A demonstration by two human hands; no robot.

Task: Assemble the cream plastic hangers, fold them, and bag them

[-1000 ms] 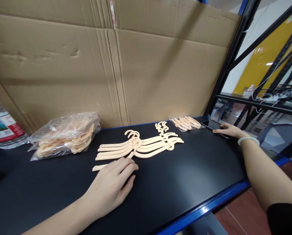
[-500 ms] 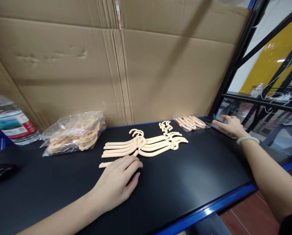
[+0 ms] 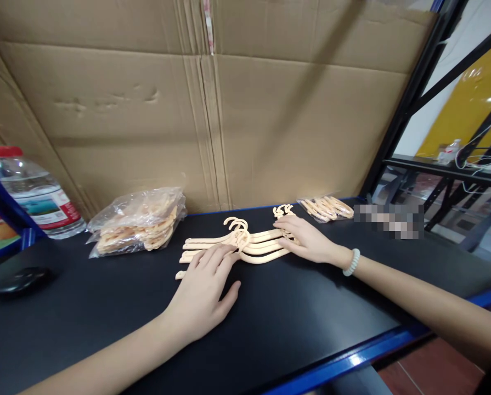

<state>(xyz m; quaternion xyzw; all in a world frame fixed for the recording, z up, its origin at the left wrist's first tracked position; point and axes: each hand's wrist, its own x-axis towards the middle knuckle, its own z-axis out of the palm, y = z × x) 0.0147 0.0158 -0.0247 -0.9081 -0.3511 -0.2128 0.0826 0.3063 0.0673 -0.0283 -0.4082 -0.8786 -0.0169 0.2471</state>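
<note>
Several cream clothes hangers (image 3: 264, 248) lie fanned together on the black table, their hooks gathered near the middle. My left hand (image 3: 202, 291) rests on the near hanger's left arm with its fingers stretched and its thumb apart. The hand covers part of that hanger. My right hand (image 3: 311, 240), with a pale bead bracelet (image 3: 351, 263) at the wrist, lies over the right ends of the hangers, fingers extended and thumb apart. Small cream hook pieces (image 3: 283, 209) show just beyond its fingertips. Whatever is beneath the right palm is hidden.
A clear bag of cream hangers (image 3: 136, 225) sits at the left, a smaller bag (image 3: 325, 208) at the back right. A water bottle (image 3: 43, 192) and a black mouse (image 3: 18, 282) are far left. Cardboard (image 3: 146, 120) stands behind the table; a pixelated patch covers its right side.
My right hand has come left from the phone at the table's far right to the hangers' right ends. My left hand stays at the near hanger. The view has shifted slightly.
</note>
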